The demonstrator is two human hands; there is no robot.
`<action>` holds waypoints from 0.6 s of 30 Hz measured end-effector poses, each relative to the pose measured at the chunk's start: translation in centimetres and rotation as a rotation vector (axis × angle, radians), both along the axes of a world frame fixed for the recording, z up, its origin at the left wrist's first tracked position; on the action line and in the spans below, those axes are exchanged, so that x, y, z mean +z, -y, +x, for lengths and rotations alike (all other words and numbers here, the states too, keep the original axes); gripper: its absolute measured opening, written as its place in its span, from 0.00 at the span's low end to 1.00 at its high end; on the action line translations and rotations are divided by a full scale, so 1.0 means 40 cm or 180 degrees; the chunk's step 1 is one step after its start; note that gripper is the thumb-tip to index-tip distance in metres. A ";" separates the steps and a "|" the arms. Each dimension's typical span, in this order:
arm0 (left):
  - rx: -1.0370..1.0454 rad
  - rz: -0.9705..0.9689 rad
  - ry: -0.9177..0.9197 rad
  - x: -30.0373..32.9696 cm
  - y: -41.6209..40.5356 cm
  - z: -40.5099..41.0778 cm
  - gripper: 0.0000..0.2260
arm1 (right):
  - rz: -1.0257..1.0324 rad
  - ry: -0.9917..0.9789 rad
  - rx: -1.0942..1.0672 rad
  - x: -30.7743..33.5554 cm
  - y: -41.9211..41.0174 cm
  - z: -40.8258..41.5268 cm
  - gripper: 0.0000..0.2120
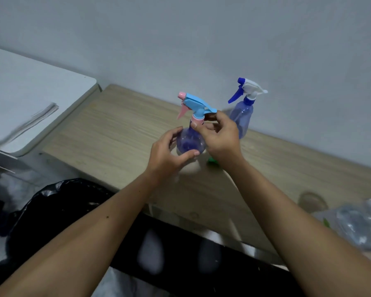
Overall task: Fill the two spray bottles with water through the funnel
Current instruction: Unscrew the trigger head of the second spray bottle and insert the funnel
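Pale wood-grain table [120, 129] carries everything. Round translucent purple spray bottle with a light-blue and pink trigger head [191, 142] stands near the table's middle. Left hand [167, 153] cups the bottle's body, fingers curled round it. Right hand [219, 136] pinches the pink collar at the bottle's neck, fingers bent. Taller purple spray bottle with a blue and white trigger head [242, 116] stands behind, by the wall. Small green object [212, 162], partly hidden, lies beside the round bottle's base.
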State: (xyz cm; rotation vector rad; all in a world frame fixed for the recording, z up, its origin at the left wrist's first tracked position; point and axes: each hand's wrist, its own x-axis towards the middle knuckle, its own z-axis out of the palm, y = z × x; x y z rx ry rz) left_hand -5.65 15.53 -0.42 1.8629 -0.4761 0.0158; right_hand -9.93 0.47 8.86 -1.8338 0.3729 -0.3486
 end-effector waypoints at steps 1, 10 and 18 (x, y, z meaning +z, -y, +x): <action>-0.0017 -0.0027 0.0047 0.001 -0.002 -0.033 0.38 | 0.0021 0.0039 0.0022 0.004 0.000 -0.037 0.14; -0.0315 -0.0211 -0.0148 -0.041 0.088 -0.319 0.38 | 0.0218 -0.0112 -0.0218 -0.020 0.085 -0.355 0.16; -0.0803 0.0287 -0.0172 -0.085 0.162 -0.423 0.40 | -0.0027 -0.0154 -0.0488 -0.085 0.159 -0.532 0.14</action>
